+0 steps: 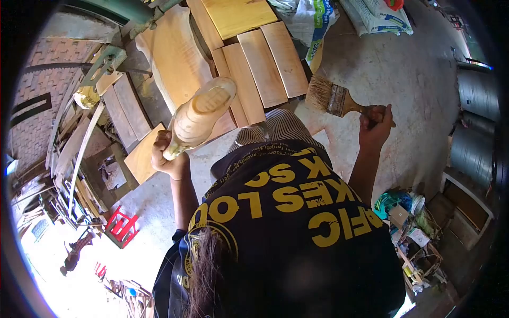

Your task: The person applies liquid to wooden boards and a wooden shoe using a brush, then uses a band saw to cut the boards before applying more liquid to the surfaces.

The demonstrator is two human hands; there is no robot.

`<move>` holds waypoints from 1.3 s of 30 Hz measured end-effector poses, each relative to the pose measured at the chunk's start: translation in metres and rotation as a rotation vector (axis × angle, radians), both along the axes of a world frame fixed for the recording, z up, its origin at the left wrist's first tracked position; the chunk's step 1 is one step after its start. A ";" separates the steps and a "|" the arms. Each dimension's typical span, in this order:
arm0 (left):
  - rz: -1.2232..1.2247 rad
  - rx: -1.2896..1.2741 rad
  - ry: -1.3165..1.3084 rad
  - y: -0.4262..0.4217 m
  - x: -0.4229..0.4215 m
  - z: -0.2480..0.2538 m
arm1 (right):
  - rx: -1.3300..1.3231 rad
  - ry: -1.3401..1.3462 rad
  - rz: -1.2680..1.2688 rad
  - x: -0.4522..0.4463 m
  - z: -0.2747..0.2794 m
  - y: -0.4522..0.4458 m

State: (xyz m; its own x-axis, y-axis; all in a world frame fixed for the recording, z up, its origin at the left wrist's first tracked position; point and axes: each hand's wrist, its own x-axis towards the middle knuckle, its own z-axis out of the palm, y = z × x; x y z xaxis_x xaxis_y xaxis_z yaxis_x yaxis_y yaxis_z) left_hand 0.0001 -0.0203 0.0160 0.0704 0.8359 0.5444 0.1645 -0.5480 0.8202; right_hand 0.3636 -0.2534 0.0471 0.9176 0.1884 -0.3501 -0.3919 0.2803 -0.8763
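Observation:
My left hand [168,153] is closed around the narrow end of a pale carved wooden piece [197,119], shaped somewhat like a bottle or vase. Its wide end, with a flat oval face, points up and away to the right. On the other side, my right hand [376,121] grips the handle of a wide paintbrush [333,97]. The brush's bristles point left, apart from the carved piece. Beyond the carved piece lie wooden boards [262,66] and a broad slab with a wavy edge [172,55].
Plastic sacks [376,18] lie at the top right. A green machine frame [110,62] with a blade stands at the left. A red stool [122,227] is at the lower left, and a pile of mixed items [411,228] at the lower right. Metal cylinders [474,151] line the right side.

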 end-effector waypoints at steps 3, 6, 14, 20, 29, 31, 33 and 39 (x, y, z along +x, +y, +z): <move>-0.108 0.099 0.035 0.003 0.001 0.011 | -0.030 -0.011 -0.003 -0.002 0.001 0.004; -0.157 0.193 0.129 0.003 0.009 0.023 | -0.048 -0.042 0.068 -0.002 0.002 0.006; 0.236 -0.119 0.364 0.004 0.013 0.001 | -0.596 -0.689 0.199 0.005 -0.037 0.026; 0.255 -0.072 0.428 0.005 0.002 -0.032 | -1.086 -0.847 0.644 0.002 -0.062 0.098; 0.288 -0.078 0.251 0.011 -0.022 -0.065 | -1.061 -1.033 0.771 -0.017 -0.154 0.147; 0.302 0.017 0.298 0.009 -0.017 -0.062 | -1.072 -0.909 0.755 -0.014 -0.161 0.152; 0.317 0.023 0.319 0.007 -0.016 -0.063 | -1.120 -0.865 0.839 -0.011 -0.165 0.154; 0.355 0.015 0.390 0.005 -0.010 -0.056 | -1.145 -0.823 0.837 -0.015 -0.167 0.158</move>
State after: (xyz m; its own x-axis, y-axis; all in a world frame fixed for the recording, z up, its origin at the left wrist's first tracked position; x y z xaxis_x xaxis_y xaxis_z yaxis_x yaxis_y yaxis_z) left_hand -0.0099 -0.0152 -0.0402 -0.0153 0.8373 0.5465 0.6337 -0.4146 0.6531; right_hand 0.3482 -0.0951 -0.1201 0.6979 0.7011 -0.1464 0.5581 -0.6604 -0.5025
